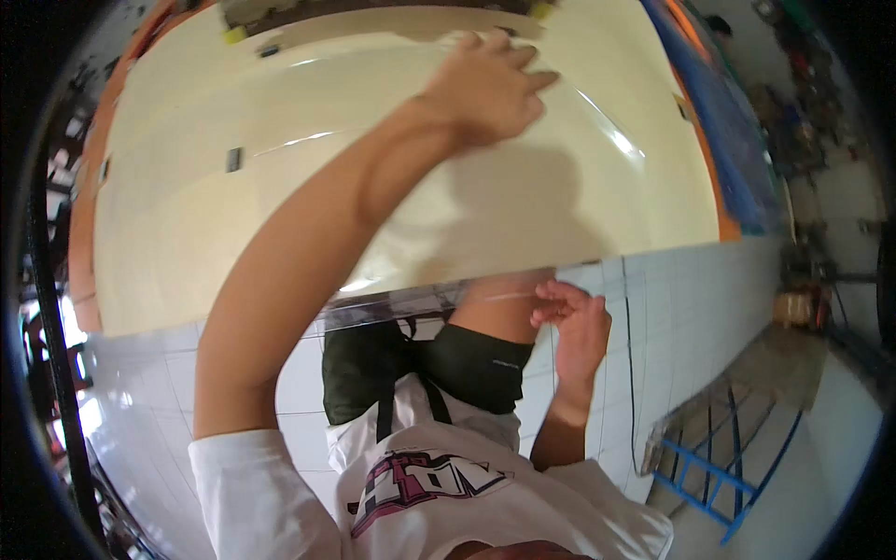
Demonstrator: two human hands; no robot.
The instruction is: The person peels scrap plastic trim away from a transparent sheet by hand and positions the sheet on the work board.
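Note:
A large, glossy cream sheet (373, 196) covers the work surface in front of me. My left hand (490, 89) lies on its far part, palm down with the fingers spread. At the near edge, a strip of clear plastic film (392, 303) hangs past the sheet over my legs. My right hand (579, 327) is beside that edge with its fingers curled in, seemingly pinching the film; the exact contact is hard to see.
Small dark blocks (234, 160) sit on the sheet. An orange border (82, 252) runs along its sides, and a dark bar with yellow ends (355, 17) spans the far side. Blue material (737, 140) lies at right. A blue metal frame (709, 471) stands on the tiled floor.

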